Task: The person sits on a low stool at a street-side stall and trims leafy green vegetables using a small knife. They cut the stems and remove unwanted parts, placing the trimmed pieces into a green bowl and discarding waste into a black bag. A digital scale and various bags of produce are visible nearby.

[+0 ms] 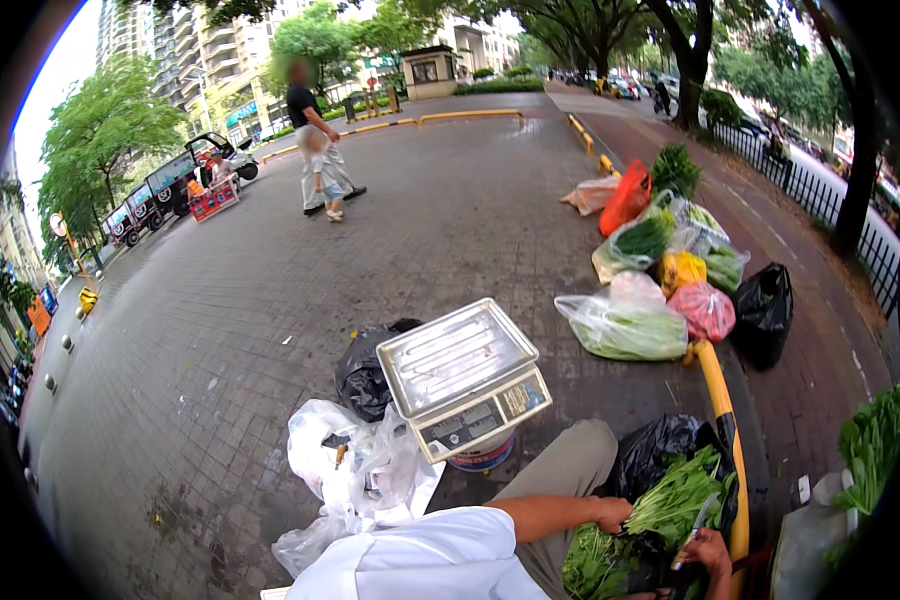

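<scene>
Grey paving [270, 330] of a street-side stall lies under the person, whose left hand [610, 515] is closed around the stems of a bunch of leafy greens [680, 490], while the right hand [708, 550] just beside it grips a small knife [698, 520]. Such a bunch is probably light, soft and easy to bruise, so the firm stem end seems the best place to hold. Further from the hands stand a black bag [660, 445] and a metal scale [460, 375].

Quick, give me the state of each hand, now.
Left hand: closed on a bunch of leafy greens.
Right hand: closed on a small knife.
</scene>
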Demonstrator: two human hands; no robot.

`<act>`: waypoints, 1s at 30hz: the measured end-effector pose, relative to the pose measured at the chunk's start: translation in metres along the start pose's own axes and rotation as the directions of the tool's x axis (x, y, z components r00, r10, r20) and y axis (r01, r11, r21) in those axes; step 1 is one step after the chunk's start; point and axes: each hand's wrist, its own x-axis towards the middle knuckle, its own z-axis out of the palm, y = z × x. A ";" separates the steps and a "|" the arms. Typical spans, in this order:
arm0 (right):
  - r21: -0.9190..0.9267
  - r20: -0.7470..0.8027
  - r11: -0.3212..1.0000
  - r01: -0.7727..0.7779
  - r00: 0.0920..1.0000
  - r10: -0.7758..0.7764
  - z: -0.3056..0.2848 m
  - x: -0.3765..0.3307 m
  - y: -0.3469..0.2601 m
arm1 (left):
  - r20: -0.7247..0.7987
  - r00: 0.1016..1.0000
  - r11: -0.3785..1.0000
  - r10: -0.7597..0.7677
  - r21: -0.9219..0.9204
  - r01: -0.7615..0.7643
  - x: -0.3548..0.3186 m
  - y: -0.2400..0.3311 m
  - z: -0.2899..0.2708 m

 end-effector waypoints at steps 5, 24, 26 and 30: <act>0.070 0.004 0.996 0.048 0.999 -0.048 0.009 0.005 -0.009 | -0.016 0.994 0.991 0.112 0.071 -0.111 -0.011 -0.004 0.001; 0.030 -0.362 0.996 0.080 0.930 -0.064 0.054 0.020 -0.026 | -0.737 0.676 0.824 0.023 -0.369 -0.431 0.042 0.017 -0.159; -0.111 -0.497 0.994 -0.013 0.867 -0.044 0.060 0.038 0.015 | -0.735 0.676 0.800 0.040 -0.382 -0.463 0.044 0.039 -0.170; -0.153 -0.484 0.978 -0.139 0.874 0.049 0.095 0.073 0.072 | -0.782 0.622 0.866 0.025 -0.294 -0.405 0.042 0.037 -0.174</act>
